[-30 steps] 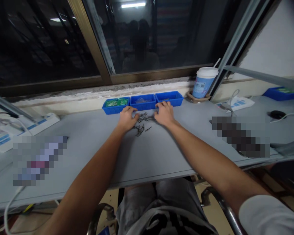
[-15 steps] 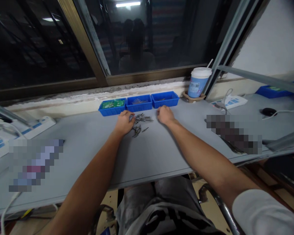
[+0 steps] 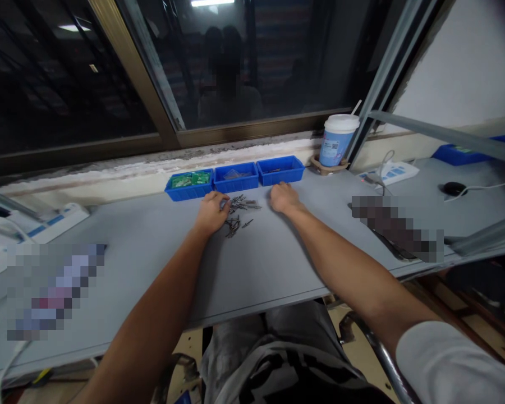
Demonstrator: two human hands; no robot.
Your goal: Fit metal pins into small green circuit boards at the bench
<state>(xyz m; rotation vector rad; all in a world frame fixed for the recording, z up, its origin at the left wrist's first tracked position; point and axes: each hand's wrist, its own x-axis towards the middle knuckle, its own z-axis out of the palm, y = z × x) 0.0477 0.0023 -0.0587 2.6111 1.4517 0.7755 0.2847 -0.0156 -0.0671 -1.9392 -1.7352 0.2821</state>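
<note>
My left hand (image 3: pixel 212 212) rests on the table at the left edge of a loose pile of small metal pieces (image 3: pixel 242 203), thin and pointed like pop rivets. Its fingers are curled, thumb close to forefinger; what sits between them, if anything, is too small to make out. A second clump of the metal pieces (image 3: pixel 233 226) lies nearer to me, with a single piece (image 3: pixel 247 223) beside it. Right of the pile, my right hand (image 3: pixel 284 197) lies closed on the table just in front of the right blue bin (image 3: pixel 281 178). Its fingertips are hidden.
The left blue bin (image 3: pixel 189 194) holds green pieces, the middle blue bin (image 3: pixel 237 184) clear ones. A lidded paper cup (image 3: pixel 336 147) stands in a cardboard holder at the back right. Blurred-out devices lie left and right; power strips (image 3: pixel 65 220) and a black mouse (image 3: pixel 455 189) are farther out.
The view has shifted slightly. Both hands stay in nearly the same places by the metal pieces, and the piles look unchanged.
</note>
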